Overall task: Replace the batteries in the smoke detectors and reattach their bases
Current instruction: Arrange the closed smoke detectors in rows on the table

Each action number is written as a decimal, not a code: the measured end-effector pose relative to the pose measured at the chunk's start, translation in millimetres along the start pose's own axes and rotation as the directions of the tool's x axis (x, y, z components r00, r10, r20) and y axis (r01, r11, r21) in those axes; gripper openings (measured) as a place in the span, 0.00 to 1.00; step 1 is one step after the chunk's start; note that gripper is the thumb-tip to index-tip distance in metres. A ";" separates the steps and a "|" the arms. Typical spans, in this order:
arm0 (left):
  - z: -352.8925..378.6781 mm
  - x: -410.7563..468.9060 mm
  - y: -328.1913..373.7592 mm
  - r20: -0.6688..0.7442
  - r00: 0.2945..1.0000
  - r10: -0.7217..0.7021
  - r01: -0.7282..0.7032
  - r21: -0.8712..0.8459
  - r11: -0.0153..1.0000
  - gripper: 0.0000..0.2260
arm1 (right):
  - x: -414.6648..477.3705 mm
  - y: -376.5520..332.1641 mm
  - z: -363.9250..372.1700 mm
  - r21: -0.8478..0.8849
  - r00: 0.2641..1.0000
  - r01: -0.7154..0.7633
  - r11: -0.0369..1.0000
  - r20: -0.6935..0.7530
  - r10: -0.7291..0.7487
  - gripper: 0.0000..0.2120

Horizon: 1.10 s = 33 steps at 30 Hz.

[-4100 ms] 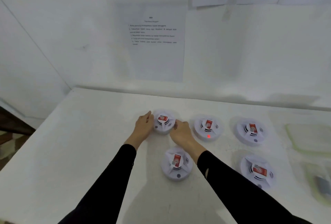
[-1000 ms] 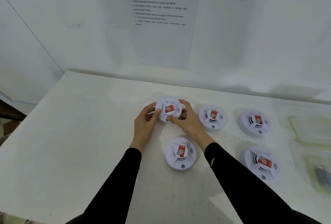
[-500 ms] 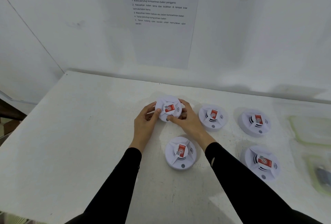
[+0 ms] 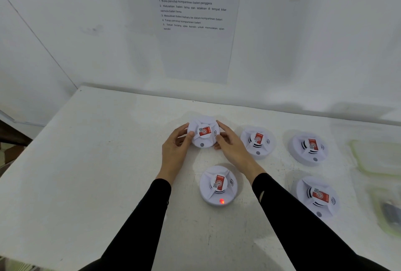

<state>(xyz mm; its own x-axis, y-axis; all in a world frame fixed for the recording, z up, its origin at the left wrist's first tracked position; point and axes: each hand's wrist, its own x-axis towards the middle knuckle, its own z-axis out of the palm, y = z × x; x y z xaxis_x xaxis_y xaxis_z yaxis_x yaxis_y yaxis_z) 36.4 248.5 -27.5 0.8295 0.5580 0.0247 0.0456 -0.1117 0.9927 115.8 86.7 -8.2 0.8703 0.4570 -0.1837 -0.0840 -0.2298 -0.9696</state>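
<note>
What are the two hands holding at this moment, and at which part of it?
Both hold the rear-left smoke detector by its round rim: left hand on the left side, right hand on the right side.

Left hand [image 4: 175,148]: curled on smoke detector [image 4: 204,132] rim.
Right hand [image 4: 233,148]: grips opposite rim.
Arms: extended forward, converging.
</note>
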 end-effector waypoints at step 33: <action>6.5 3.0 -4.5 -0.032 0.999 0.025 -0.015 0.288 0.957 0.15 | 4.2 8.8 5.1 -0.133 0.996 -0.022 0.991 -0.088 0.010 0.21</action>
<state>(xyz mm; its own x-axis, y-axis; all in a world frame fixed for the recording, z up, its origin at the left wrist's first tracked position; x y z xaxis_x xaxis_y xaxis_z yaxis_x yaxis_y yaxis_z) 42.3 245.3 -32.6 0.8122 0.5809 0.0537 0.1916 -0.3525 0.9160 116.3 91.0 -18.3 0.9089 0.3769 -0.1785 -0.0375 -0.3524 -0.9351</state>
